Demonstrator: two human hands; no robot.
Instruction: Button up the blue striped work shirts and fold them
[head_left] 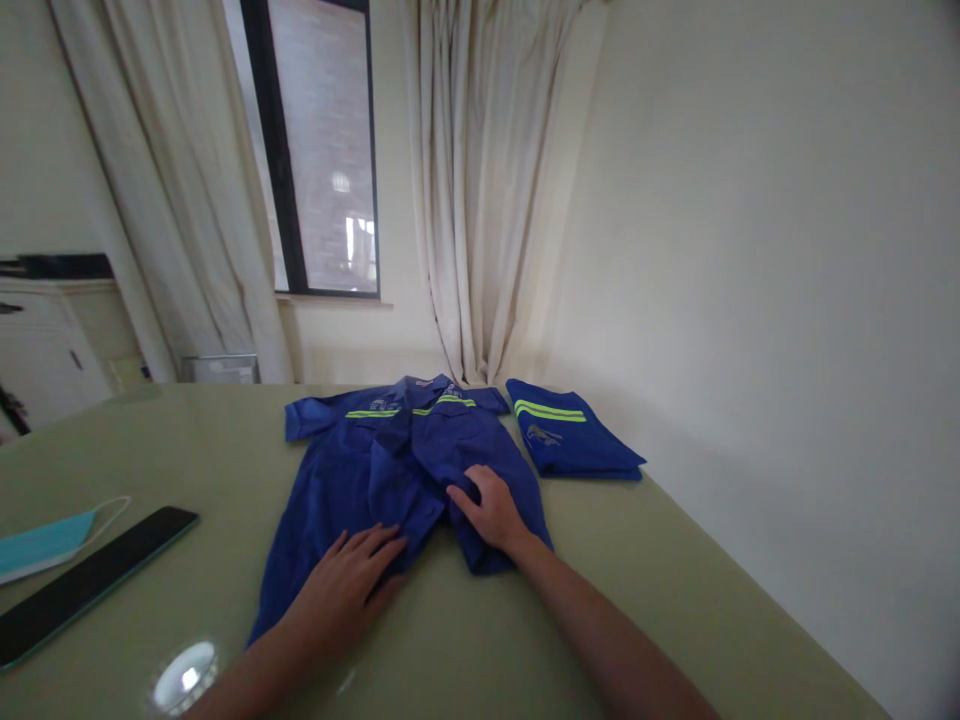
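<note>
Blue shirt [337, 470]: left hand [346, 582] outstretched, palm down; right hand [492, 510] curled atop, grip unclear.

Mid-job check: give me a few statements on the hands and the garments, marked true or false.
1. The left hand touches the lower part of the spread blue shirt. True.
2. The right hand is off the shirt. False: it is on the shirt's lower right side.
3. Yellow-green stripes cross the shirt's chest. True.
4. The folded blue garment lies left of the shirt. False: it lies to the right.
5. A face mask lies on the table. True.
</note>
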